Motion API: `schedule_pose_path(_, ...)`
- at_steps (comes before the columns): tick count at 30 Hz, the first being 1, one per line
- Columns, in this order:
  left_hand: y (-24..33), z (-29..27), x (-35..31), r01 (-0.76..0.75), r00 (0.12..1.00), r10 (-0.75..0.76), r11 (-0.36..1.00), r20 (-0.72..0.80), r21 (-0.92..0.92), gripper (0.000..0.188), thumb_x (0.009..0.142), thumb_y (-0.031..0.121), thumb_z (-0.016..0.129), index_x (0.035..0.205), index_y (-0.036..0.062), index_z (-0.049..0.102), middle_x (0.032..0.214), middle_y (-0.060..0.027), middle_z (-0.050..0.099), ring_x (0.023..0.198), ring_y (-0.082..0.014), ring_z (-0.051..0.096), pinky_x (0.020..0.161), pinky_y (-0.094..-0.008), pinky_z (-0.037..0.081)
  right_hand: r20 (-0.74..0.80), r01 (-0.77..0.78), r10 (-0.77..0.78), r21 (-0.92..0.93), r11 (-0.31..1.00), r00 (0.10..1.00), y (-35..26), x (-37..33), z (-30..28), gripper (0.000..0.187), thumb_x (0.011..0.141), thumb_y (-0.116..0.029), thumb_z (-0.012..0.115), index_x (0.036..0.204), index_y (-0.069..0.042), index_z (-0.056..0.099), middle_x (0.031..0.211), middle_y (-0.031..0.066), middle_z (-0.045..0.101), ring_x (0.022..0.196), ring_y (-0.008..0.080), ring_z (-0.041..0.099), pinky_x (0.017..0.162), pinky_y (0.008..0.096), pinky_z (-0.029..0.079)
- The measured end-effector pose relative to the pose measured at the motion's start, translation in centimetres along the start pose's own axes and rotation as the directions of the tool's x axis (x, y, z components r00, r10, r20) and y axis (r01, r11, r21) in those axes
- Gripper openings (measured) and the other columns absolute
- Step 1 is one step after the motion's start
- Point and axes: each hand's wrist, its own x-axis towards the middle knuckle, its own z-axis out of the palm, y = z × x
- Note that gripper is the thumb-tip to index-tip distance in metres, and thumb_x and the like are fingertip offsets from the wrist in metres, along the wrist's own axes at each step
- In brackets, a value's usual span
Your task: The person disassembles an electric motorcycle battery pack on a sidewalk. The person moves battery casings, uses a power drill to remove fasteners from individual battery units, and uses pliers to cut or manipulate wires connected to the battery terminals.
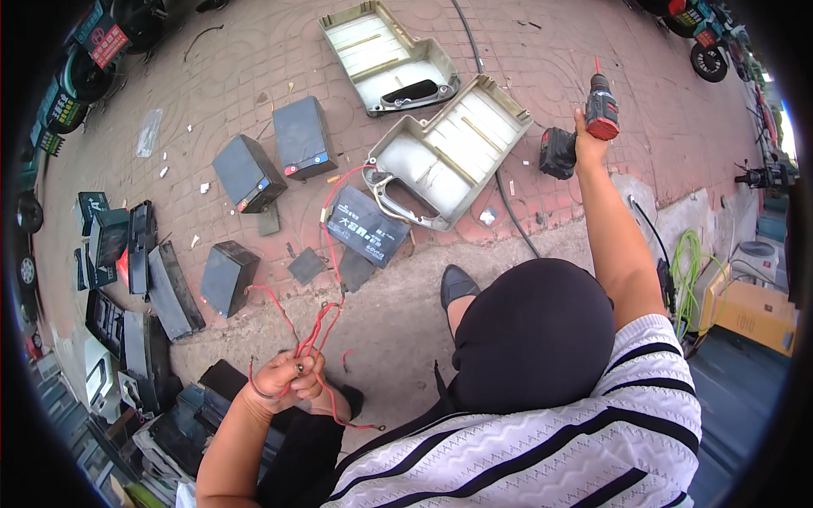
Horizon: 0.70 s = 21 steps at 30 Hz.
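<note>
My left hand (292, 379) is closed around a bundle of red wires (320, 326) with ring terminals on their ends. One wire runs up from it toward the plastic shells. At the right, with the arm stretched far out, my right hand (590, 149) grips a cordless drill (602, 110), its bit pointing away and its battery pack to the left. Several dark block batteries lie between: one (302, 135) with red and blue terminals, another (246, 172) beside it, a printed one (366, 224) partly under a shell, and one (227, 278) nearest my left hand.
Two pale open casing halves (461, 144) (373, 52) lie at the top centre, a black cable (511, 212) passing beside them. Battery cases (174, 292) crowd the left. Green cable (690, 269) and an orange box (749, 317) stand at right. Scooters (80, 80) are parked beyond.
</note>
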Motion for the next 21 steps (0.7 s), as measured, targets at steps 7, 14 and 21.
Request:
schedule_pose_path(7,-2.8,-1.5,2.1,0.162,0.985,-0.145,0.96,-0.09,0.229,0.016,0.097,0.017,0.056,0.089,0.0029,0.054,0.063,0.0018,0.041,0.056,-0.0093,0.037,0.053,-0.0245,0.028,0.006,0.107,-0.108,0.112,0.988,0.994,6.7,-1.9,-2.0,0.036,0.088,-0.036,0.075,0.103,-0.007,0.06,0.091,0.0032,0.063,0.076,0.0139,0.057,0.073,0.0302,0.047)
schedule_pose_path(14,-3.9,-2.5,4.1,0.286,0.957,-0.238,0.877,-0.168,0.387,0.01,0.095,0.016,0.056,0.095,0.0058,0.056,0.07,0.0018,0.047,0.062,-0.0081,0.042,0.055,-0.0229,0.031,0.14,-0.122,0.112,0.068,0.99,0.984,6.1,-4.0,-5.0,0.044,0.088,-0.042,0.073,0.109,-0.006,0.061,0.103,0.0035,0.063,0.093,0.0144,0.057,0.079,0.0318,0.049)
schedule_pose_path(21,-4.0,-3.6,5.8,0.473,0.881,-0.389,0.719,-0.27,0.509,0.019,0.093,0.024,0.055,0.096,0.0056,0.059,0.081,-0.0005,0.055,0.074,-0.012,0.052,0.067,-0.0274,0.044,0.199,-0.384,0.355,0.131,0.914,0.913,2.7,-5.3,-5.3,0.054,0.085,-0.037,0.076,0.123,-0.005,0.054,0.124,0.0055,0.055,0.106,0.0179,0.056,0.08,0.0332,0.053)
